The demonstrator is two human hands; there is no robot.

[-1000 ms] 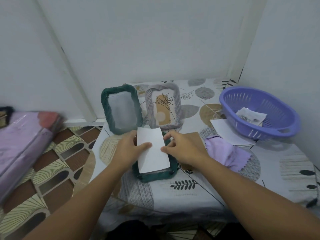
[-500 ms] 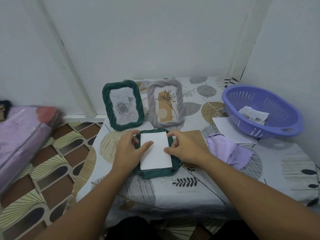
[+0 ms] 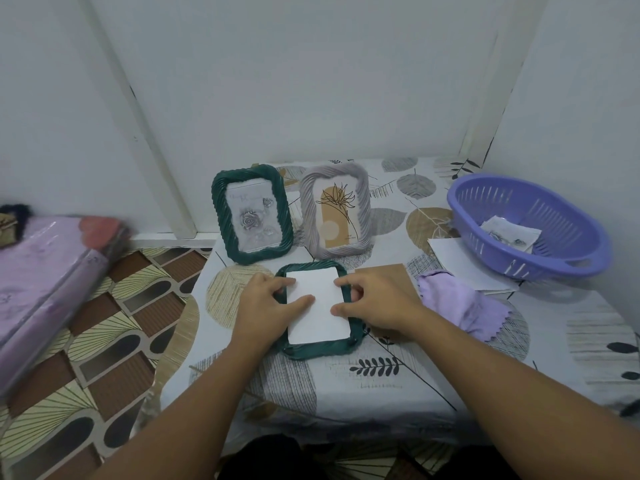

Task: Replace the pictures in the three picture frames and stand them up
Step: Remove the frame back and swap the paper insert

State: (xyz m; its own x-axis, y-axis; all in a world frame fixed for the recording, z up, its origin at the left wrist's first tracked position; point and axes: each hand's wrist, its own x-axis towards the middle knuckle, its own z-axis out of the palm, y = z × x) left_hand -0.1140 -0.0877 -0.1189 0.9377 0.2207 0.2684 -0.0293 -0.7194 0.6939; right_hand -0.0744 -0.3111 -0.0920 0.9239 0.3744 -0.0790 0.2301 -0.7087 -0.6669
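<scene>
A dark green frame (image 3: 320,351) lies face down on the table in front of me, with a white picture back (image 3: 317,311) set flat inside it. My left hand (image 3: 268,306) rests on the frame's left edge, thumb pressing the white sheet. My right hand (image 3: 375,303) rests on the right edge, fingertips on the sheet. Behind them stand a green frame (image 3: 251,220) with a rose picture and a grey frame (image 3: 336,211) with a plant drawing.
A brown backing board (image 3: 384,275) and a lilac cloth (image 3: 460,306) lie right of my hand. A purple basket (image 3: 526,223) holding pictures sits at the far right on white paper (image 3: 457,258). The patterned tablecloth (image 3: 415,375) ends near me; a wrapped purple bundle (image 3: 45,282) lies left.
The white sheet, held tilted up a second ago, now lies flat inside the face-down green frame. Both hands have lowered onto the frame's edges.
</scene>
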